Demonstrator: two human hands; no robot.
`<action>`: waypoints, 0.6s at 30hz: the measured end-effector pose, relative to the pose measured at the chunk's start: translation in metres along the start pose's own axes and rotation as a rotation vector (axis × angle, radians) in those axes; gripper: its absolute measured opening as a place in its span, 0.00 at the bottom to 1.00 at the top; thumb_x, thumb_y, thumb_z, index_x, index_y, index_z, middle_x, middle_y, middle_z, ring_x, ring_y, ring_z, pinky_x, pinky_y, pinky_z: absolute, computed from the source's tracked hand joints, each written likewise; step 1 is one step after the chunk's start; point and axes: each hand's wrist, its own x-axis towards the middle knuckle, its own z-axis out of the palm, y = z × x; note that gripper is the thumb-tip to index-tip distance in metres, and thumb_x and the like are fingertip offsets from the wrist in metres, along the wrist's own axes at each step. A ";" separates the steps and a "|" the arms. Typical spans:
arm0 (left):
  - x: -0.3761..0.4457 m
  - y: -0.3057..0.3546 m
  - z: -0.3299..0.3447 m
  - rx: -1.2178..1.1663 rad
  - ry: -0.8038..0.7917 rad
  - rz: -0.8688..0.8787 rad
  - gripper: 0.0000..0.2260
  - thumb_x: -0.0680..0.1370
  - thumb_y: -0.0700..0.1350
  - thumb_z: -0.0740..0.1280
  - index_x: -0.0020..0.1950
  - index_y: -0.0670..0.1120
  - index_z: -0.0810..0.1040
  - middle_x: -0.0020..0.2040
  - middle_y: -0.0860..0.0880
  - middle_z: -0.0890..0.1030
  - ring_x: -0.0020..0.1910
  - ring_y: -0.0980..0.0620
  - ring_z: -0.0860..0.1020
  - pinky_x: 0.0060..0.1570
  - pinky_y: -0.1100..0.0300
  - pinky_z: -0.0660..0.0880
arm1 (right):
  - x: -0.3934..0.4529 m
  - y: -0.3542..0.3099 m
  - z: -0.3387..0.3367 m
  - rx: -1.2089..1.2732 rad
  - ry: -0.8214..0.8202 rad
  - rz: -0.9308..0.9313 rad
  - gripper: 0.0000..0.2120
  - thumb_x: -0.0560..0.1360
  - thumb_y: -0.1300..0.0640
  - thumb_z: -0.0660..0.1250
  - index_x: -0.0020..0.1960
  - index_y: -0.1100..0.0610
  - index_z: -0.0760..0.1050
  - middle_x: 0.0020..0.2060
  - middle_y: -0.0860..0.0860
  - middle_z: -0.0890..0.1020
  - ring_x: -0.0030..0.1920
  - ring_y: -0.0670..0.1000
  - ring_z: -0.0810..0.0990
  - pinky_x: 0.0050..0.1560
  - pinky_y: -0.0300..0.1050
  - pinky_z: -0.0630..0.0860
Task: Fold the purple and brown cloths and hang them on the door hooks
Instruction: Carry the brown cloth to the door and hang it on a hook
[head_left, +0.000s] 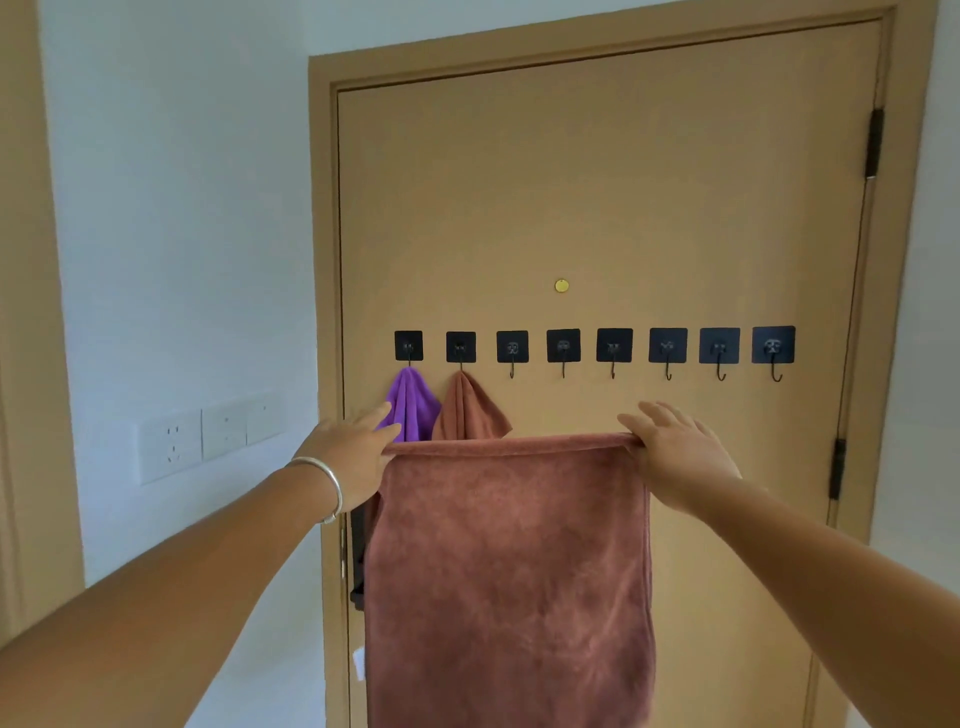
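I hold a large brown cloth (511, 571) spread flat in front of the door (597, 208). My left hand (353, 457) pinches its top left corner and my right hand (675, 452) pinches its top right corner, the other fingers stretched out. The cloth hangs straight down below the frame's bottom edge. A row of several black hooks (563, 348) crosses the door. A purple cloth (413, 402) hangs bunched from the leftmost hook, and a smaller brown cloth (470, 408) hangs from the second hook. The held cloth's top edge covers their lower ends.
The hooks from the third (512, 349) to the rightmost (773, 347) carry nothing. A white wall with a socket panel (208, 434) lies left of the door frame. Black hinges (874, 143) sit on the door's right edge. A dark door handle (357, 551) is partly hidden behind the cloth.
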 end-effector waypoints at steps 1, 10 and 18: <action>0.013 0.000 0.007 -0.015 0.017 -0.008 0.22 0.83 0.52 0.53 0.77 0.53 0.59 0.79 0.52 0.53 0.76 0.49 0.58 0.73 0.50 0.58 | 0.013 0.002 0.006 0.036 0.005 0.010 0.21 0.83 0.49 0.50 0.76 0.45 0.59 0.77 0.49 0.57 0.77 0.52 0.51 0.75 0.53 0.52; 0.127 -0.014 0.065 -0.131 0.075 -0.023 0.18 0.82 0.49 0.55 0.72 0.49 0.67 0.78 0.54 0.58 0.69 0.50 0.69 0.63 0.54 0.71 | 0.115 0.004 0.064 0.268 0.079 0.091 0.19 0.82 0.56 0.55 0.72 0.49 0.69 0.73 0.49 0.67 0.73 0.52 0.62 0.70 0.51 0.62; 0.226 -0.029 0.093 -0.391 0.300 0.200 0.20 0.79 0.35 0.57 0.63 0.57 0.74 0.59 0.57 0.78 0.51 0.52 0.79 0.50 0.61 0.74 | 0.183 -0.015 0.087 0.372 0.299 0.144 0.18 0.81 0.63 0.55 0.64 0.52 0.76 0.60 0.51 0.79 0.59 0.54 0.76 0.56 0.45 0.71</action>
